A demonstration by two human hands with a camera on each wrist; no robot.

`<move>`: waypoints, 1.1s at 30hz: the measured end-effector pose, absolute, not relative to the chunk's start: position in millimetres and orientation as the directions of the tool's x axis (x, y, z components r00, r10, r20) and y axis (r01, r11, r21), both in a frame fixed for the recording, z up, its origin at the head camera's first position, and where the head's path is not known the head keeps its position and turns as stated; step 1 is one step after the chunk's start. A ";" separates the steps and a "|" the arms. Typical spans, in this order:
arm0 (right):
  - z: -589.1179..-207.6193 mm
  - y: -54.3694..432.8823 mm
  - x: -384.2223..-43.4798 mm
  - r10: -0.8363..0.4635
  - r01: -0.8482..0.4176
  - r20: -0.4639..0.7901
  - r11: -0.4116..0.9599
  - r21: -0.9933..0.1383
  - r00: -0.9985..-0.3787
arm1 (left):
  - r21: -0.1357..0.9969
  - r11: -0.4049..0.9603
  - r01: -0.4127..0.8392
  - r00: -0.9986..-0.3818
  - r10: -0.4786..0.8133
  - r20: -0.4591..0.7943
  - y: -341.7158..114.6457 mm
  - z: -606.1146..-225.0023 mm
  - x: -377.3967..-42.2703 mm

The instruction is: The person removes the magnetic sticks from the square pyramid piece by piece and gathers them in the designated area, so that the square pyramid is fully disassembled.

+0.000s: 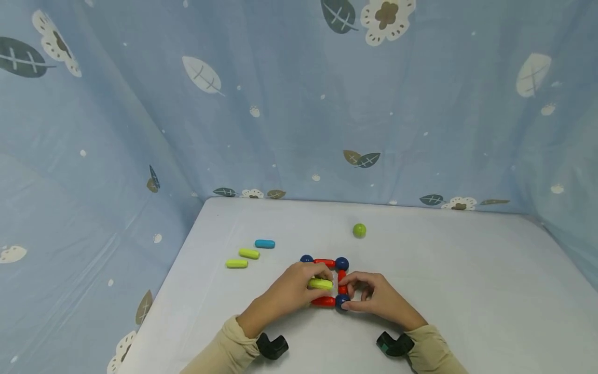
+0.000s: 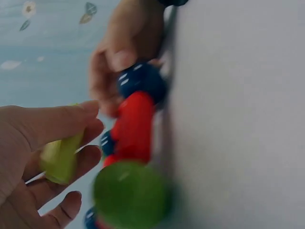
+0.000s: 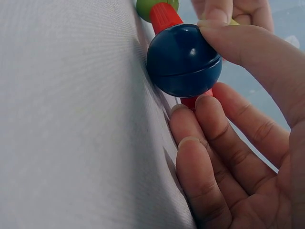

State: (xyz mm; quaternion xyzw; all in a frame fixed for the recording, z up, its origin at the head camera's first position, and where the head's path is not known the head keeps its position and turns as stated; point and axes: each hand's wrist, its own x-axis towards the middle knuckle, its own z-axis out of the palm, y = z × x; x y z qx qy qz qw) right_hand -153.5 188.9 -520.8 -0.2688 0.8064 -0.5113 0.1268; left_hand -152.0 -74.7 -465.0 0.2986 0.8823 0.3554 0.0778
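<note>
My left hand (image 1: 293, 285) pinches a lime-yellow magnetic rod (image 1: 321, 284) between thumb and fingers, above a ball-and-rod frame on the white table. This frame has red rods (image 1: 324, 302) joining blue balls (image 1: 342, 264). In the left wrist view, a green ball (image 2: 128, 194) sits at its near left corner; the left hand hides it from the head view. My right hand (image 1: 379, 298) holds the near right corner, its thumb on the blue ball (image 3: 183, 59) and its fingertips by the right-side red rod (image 1: 342, 280).
Two lime-yellow rods (image 1: 237, 264) and a blue rod (image 1: 264, 243) lie on the white table (image 1: 467, 270) left of the frame. Farther back sits a loose green ball (image 1: 359, 230). A patterned blue curtain (image 1: 289, 114) hangs behind the table and along its left side.
</note>
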 end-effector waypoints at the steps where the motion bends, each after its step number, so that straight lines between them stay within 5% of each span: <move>1: -520.5 189.0 -153.6 -0.561 -0.300 0.066 0.337 -0.892 -0.825 | 0.671 0.576 0.467 -0.817 0.571 0.079 -78.2 -462.7 -153.5; 9: -520.5 187.6 -151.3 -0.543 -0.258 0.018 0.370 -0.893 -0.840 | 0.481 0.733 0.482 -0.872 0.456 0.178 -128.0 -461.3 -159.8; 14: -518.1 186.8 -151.8 -0.543 -0.253 0.009 0.377 -0.891 -0.840 | 0.374 0.843 0.387 -0.922 0.337 0.193 -158.6 -465.8 -158.7; 33: -517.0 188.1 -152.4 -0.547 -0.257 0.013 0.371 -0.892 -0.837 | 0.331 0.889 0.315 -0.948 0.277 0.157 -170.1 -471.4 -152.1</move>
